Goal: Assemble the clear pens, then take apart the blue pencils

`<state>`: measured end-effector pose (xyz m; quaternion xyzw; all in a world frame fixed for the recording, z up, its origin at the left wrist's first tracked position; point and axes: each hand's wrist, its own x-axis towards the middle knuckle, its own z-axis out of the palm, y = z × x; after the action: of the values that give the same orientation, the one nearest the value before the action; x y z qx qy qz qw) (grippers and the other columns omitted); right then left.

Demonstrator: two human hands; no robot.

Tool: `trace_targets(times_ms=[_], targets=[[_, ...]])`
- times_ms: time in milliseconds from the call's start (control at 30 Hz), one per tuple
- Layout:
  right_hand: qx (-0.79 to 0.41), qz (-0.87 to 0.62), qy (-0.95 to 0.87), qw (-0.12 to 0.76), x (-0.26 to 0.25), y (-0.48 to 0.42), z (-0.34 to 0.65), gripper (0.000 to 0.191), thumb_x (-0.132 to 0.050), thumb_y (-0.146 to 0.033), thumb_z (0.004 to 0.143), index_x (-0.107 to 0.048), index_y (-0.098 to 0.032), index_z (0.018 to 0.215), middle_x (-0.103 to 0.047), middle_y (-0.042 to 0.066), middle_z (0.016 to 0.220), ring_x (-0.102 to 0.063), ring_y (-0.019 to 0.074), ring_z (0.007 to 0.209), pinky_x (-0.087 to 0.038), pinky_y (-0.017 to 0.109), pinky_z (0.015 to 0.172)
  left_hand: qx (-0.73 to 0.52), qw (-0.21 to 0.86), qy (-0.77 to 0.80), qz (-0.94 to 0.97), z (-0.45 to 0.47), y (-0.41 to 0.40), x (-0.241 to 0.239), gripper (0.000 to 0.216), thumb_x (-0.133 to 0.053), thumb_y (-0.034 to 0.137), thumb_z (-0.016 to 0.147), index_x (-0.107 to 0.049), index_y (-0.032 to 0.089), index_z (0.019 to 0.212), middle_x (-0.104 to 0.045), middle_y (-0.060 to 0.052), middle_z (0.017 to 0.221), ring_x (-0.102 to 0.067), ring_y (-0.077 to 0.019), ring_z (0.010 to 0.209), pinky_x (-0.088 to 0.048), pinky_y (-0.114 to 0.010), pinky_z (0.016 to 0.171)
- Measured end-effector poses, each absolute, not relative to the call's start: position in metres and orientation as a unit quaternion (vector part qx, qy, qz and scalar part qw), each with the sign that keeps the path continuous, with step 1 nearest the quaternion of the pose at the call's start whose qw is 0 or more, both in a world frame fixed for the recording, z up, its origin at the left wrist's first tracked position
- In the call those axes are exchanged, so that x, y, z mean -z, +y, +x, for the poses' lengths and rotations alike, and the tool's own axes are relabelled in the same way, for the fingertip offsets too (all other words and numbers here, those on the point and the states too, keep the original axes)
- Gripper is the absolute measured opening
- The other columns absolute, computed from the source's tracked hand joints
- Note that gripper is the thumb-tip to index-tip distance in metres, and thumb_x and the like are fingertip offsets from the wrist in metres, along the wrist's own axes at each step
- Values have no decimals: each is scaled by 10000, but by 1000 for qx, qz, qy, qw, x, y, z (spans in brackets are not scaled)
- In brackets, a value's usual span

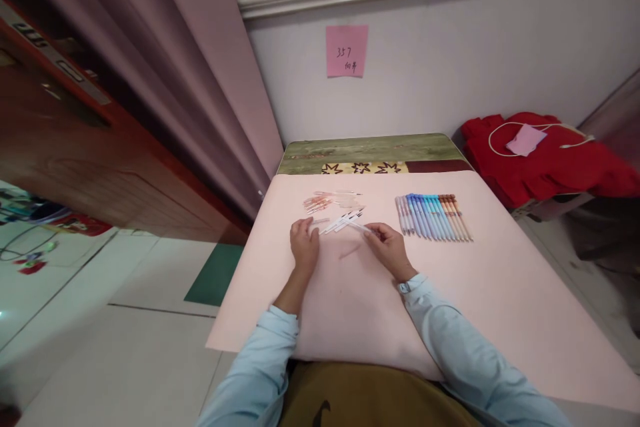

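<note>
My left hand is closed around a short translucent pen barrel, which sticks out to the right from its fingertips. Between the fingers of my right hand is a slim whitish pen part, its other end pointing left over several pen refills with dark tips. Behind the hands lies a loose pile of orange-brown pen parts, with pale thin pieces beside it. A small pinkish piece rests on the table between my wrists.
To the right, a row of assembled pens in grey, blue, turquoise and brown lies side by side on the pink table cover. A red cloth with a white cable stands beyond the table's right edge. A wooden door is at the left.
</note>
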<state>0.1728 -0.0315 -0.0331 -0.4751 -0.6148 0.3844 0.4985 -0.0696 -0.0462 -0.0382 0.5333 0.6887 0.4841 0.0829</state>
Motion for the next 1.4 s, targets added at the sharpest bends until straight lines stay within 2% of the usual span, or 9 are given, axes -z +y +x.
trace_targets(times_ms=[200, 433, 500, 633, 800, 1000, 1200, 1267, 1400], targets=[[-397, -472, -608, 499, 33, -31, 172, 280, -675, -443, 832, -742, -210, 972, -708, 42, 833, -571, 169, 677, -469, 284, 633, -448, 81, 705, 543, -81, -23, 43, 198, -602, 172, 769, -709, 224, 928, -589, -87, 984, -578, -272, 958, -467, -453, 920], [-388, -480, -612, 495, 33, -31, 172, 268, -661, -423, 845, -738, -206, 982, -699, 37, 817, -556, 162, 665, -460, 281, 624, -461, 79, 698, 543, -83, -33, 41, 100, -537, 190, 832, -636, 205, 833, -595, -71, 934, -578, -217, 852, -483, -372, 827], [-386, -480, -616, 491, 33, -32, 172, 263, -654, -413, 850, -736, -203, 983, -697, 38, 823, -552, 160, 667, -459, 281, 629, -454, 82, 695, 552, -84, -36, 41, 104, -558, 171, 808, -637, 206, 867, -612, -68, 937, -579, -225, 879, -476, -374, 851], [-383, -481, -621, 486, 33, -32, 173, 277, -646, -417, 850, -735, -195, 989, -703, 45, 844, -556, 160, 679, -462, 278, 629, -409, 75, 708, 571, -82, -37, 39, 330, -557, 124, 792, -636, 209, 1100, -652, -76, 1017, -566, -258, 982, -440, -408, 940], [-386, -484, -619, 484, 33, -32, 173, 290, -643, -434, 850, -735, -199, 993, -702, 45, 829, -554, 162, 668, -461, 278, 614, -352, 66, 741, 568, -75, -36, 36, 242, -522, 131, 829, -678, 206, 998, -640, -109, 1054, -545, -289, 1012, -420, -445, 947], [-376, -481, -619, 494, 29, -33, 173, 284, -646, -419, 851, -741, -202, 1008, -711, 50, 880, -573, 162, 693, -476, 290, 658, -416, 95, 725, 541, -76, -35, 34, 108, -553, 154, 819, -646, 200, 850, -640, -104, 953, -561, -289, 983, -413, -453, 940], [-386, -493, -607, 490, 29, -32, 173, 292, -650, -408, 840, -741, -204, 1027, -711, 45, 852, -547, 150, 633, -464, 281, 608, -501, 199, 666, 516, -77, -50, 32, 186, -450, 300, 941, -604, 213, 999, -681, -44, 913, -626, -188, 836, -484, -319, 790], [-393, -491, -604, 489, 31, -32, 174, 290, -651, -411, 839, -739, -205, 1023, -709, 42, 841, -543, 149, 620, -456, 276, 588, -518, 245, 633, 521, -75, -55, 31, 184, -472, 316, 935, -614, 215, 994, -683, -36, 911, -629, -179, 851, -481, -302, 797], [-404, -490, -599, 488, 34, -32, 174, 295, -650, -425, 836, -735, -204, 1012, -696, 31, 799, -531, 144, 594, -441, 268, 558, -506, 246, 610, 558, -73, -57, 28, 175, -484, 289, 924, -632, 212, 978, -680, -43, 958, -624, -186, 928, -474, -309, 855]])
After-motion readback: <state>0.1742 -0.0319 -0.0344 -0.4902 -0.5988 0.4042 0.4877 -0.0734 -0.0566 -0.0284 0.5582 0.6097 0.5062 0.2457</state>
